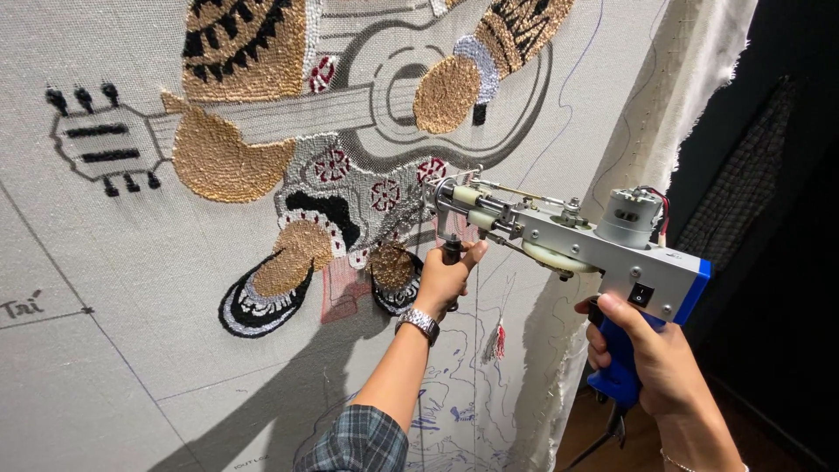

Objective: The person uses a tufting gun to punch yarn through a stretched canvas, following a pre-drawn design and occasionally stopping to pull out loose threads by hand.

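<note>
**Ana:** Closest to the lens, the right hand (642,354) is clenching round the blue grip of the tufting gun (572,240), low at the right. Are you seeing the same?

**Ben:** Yes, and the left hand (446,278) is reaching further in, wrapping its fingers round the short black front handle under the gun's nose. A metal wristwatch (418,322) and a plaid sleeve (358,441) are showing on that arm.

**Ana:** So which way is the tool lying?

**Ben:** Its long axis is running from the right hand up and leftward to the needle end, which is pressing against, or sitting just at, the stretched grey cloth (105,367); I cannot tell which.

**Ana:** And the left hand is the 1 nearer the cloth?

**Ben:** Clearly. The needle end is meeting the cloth beside the red-and-white flower patches, just right of the black and gold tufted figure with the outlined guitar (384,92) above it.
</note>
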